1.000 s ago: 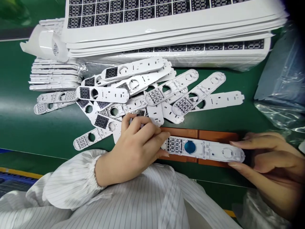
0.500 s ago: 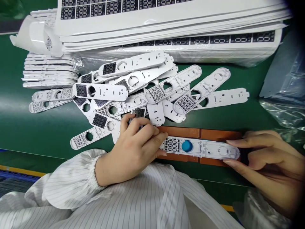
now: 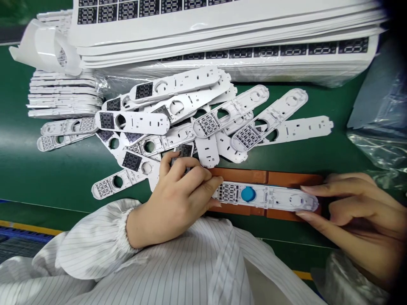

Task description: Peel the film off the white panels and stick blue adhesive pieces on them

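Observation:
A long white plastic panel (image 3: pixel 280 198), with a grid at its left end and a round hole showing blue, lies over a brown-orange fixture (image 3: pixel 267 174). My left hand (image 3: pixel 178 197) grips the panel's left end between thumb and index finger, its other fingers curled beside the pile. At the right end, my right hand (image 3: pixel 356 212) holds the panel between thumb and index finger. Just beyond my left hand is a loose pile of similar white panels (image 3: pixel 136 123), some with black digit labels.
Stacked white sheets with black digit labels (image 3: pixel 222 29) cover the back. A neat stack of white panels (image 3: pixel 63 95) stands at the left, below a curled sheet (image 3: pixel 44 44). Clear plastic wrapping (image 3: pixel 378 148) lies at the right on the green table (image 3: pixel 57 173).
The view has shifted slightly. Both hands keep their hold, and the panel appears a few pixels further left over the fixture.

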